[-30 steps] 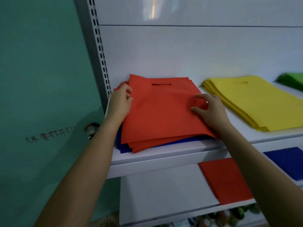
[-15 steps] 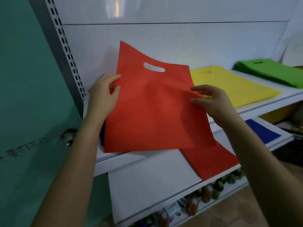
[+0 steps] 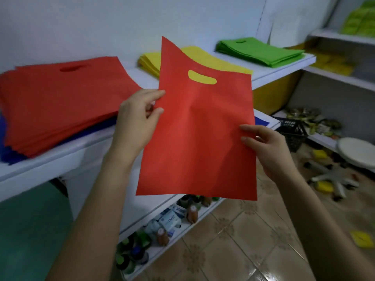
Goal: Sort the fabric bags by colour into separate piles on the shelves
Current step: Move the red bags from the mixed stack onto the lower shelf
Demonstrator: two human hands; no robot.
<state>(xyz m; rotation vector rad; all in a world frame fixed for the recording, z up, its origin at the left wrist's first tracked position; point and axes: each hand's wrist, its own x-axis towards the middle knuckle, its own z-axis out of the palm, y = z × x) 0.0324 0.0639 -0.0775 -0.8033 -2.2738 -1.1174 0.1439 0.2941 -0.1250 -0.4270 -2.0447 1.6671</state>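
Red bag [image 3: 194, 138] pinched at side edges by left hand [image 3: 136, 120] and right hand [image 3: 265, 147], clear of shelf [image 3: 67, 157]; box labels below too blurred to read.

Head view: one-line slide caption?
Both hands, left hand and right hand, hold a red bag up before shelved red, yellow and green piles.

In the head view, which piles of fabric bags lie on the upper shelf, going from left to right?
Flat red fabric bag pile resting on blue bags → yellow fabric bag pile, partly hidden behind the held red bag → green fabric bag pile.
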